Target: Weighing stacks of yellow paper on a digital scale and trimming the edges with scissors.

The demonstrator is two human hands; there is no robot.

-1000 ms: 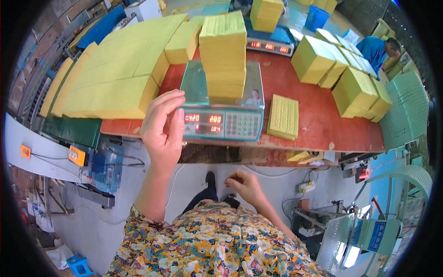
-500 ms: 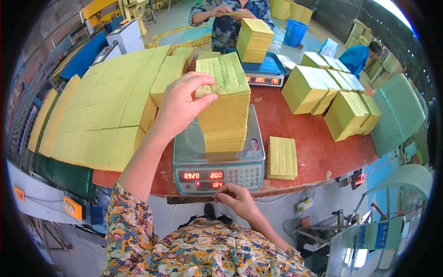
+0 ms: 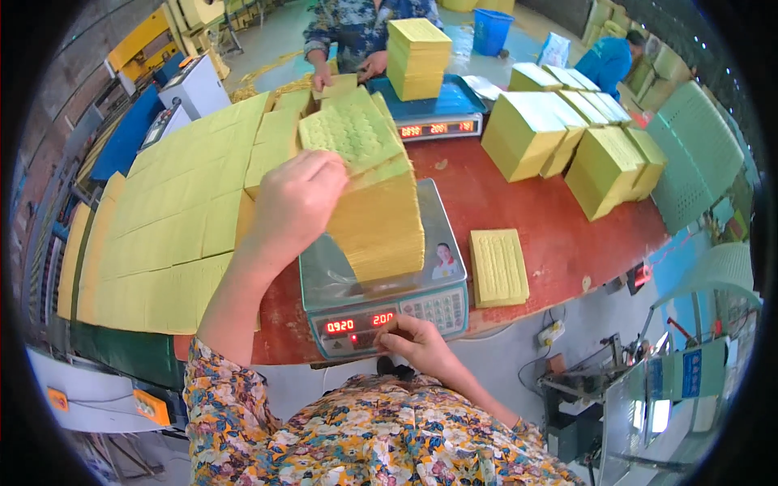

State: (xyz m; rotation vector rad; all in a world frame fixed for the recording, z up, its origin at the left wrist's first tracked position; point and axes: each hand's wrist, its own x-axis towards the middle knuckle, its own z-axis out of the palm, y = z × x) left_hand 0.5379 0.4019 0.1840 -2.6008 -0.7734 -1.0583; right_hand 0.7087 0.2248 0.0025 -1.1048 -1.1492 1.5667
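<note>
A tall stack of yellow embossed paper (image 3: 379, 231) stands on the pan of a digital scale (image 3: 316, 279), its red digits lit. At the stack's upper left, my left hand (image 3: 301, 194) is closed on the edge of the top sheets (image 3: 350, 134), which sit askew from the pile below. In front of the scale's display, my right hand (image 3: 417, 344) has its fingers curled together; whether anything is between them is hidden. A low pile of the same paper (image 3: 498, 267) lies on the red table (image 3: 559, 247) right of the scale.
Blocks of yellow paper (image 3: 170, 235) fill the left side, and more stacks (image 3: 523, 134) stand at the right beside a green perforated chair back (image 3: 697, 158). Across the table, a person (image 3: 348, 36) works at a second scale (image 3: 442, 127) bearing a stack. Another person in blue (image 3: 604, 65) is farther back.
The top sheets have shifted left and tilted on the stack under my left hand, whose fingers have closed on them. Across the table, the person's hands have lowered to the paper beside the second scale.
</note>
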